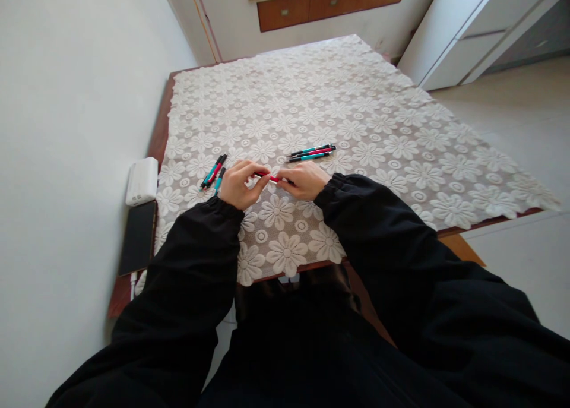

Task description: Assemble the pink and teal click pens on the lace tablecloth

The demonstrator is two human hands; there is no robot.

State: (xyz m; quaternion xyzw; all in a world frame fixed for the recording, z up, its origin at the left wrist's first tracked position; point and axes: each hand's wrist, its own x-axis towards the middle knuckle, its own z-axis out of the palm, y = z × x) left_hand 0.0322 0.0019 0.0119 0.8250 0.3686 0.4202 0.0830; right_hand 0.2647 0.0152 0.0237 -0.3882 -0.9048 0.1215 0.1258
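Note:
Between my two hands, low over the tablecloth, is a red pen [273, 178] with dark ends. My left hand [243, 182] pinches one end with thumb and fingers, and my right hand [305, 180] grips the other; the fingers partly cover it. Just left of my left hand lie several loose pens: a teal one [210, 173], a red one [216, 173], and another teal one [219, 181] partly behind the hand. Beyond my right hand, a small group of teal pens [314, 155] and a red pen [321, 151] lie side by side.
A floral lace tablecloth [285, 250] covers the table. Along the left wall sit a white power bank or charger [142, 181] and a black phone [138, 237] with a white cable [133, 284]. A white cabinet or fridge [449, 31] stands at back right.

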